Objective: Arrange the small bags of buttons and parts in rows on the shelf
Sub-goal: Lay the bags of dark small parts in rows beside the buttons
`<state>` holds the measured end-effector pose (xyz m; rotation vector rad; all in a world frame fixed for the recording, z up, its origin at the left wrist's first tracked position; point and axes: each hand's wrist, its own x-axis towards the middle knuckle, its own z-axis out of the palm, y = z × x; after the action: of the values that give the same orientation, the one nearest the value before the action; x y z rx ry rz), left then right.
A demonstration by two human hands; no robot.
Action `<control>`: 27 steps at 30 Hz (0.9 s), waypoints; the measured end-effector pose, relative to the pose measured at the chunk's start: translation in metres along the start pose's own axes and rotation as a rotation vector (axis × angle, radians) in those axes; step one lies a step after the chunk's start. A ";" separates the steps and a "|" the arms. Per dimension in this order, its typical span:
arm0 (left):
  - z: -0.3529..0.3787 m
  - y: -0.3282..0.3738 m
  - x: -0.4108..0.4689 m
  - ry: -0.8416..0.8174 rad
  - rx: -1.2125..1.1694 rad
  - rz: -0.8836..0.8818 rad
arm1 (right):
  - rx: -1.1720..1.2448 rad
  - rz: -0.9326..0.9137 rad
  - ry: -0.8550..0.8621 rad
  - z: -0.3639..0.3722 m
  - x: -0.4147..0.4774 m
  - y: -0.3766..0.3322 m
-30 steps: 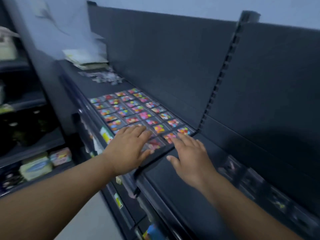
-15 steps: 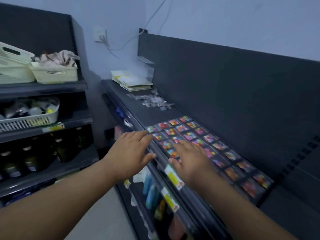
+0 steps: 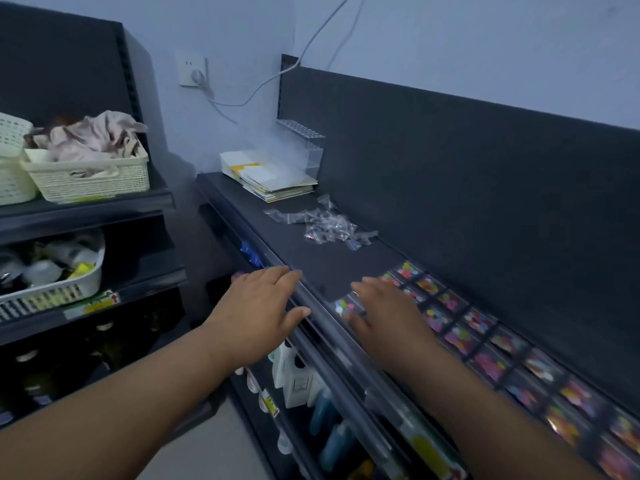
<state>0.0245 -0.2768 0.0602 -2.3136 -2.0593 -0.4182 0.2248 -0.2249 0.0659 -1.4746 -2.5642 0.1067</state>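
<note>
Here, both hands are hovering flat, grips apart: the left hand (image 3: 263, 313) over the front edge of the shelf (image 3: 329, 265), the right hand (image 3: 388, 318) over the rows of button bags (image 3: 479, 322) lying between its front and back edges. Loose clear bags (image 3: 329, 226) are lying toward its far end.

The shelf (image 3: 332, 263) is finished in dark charcoal grey, and the small bags (image 3: 490, 367) on it are filled with pink, yellow, red and blue buttons (image 3: 429, 284). The loose pile of bags (image 3: 329, 226) is seen as clear, and the lattice-patterned basket (image 3: 90, 181) is coloured cream.
</note>
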 end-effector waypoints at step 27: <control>0.077 -0.178 0.305 -0.166 -0.185 -0.375 | 0.098 0.286 0.037 0.098 0.285 0.034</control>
<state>-0.1061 0.0575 0.0205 -2.1101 -2.6533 -0.4544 0.0946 0.0412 -0.0013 -1.7764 -2.2690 0.2376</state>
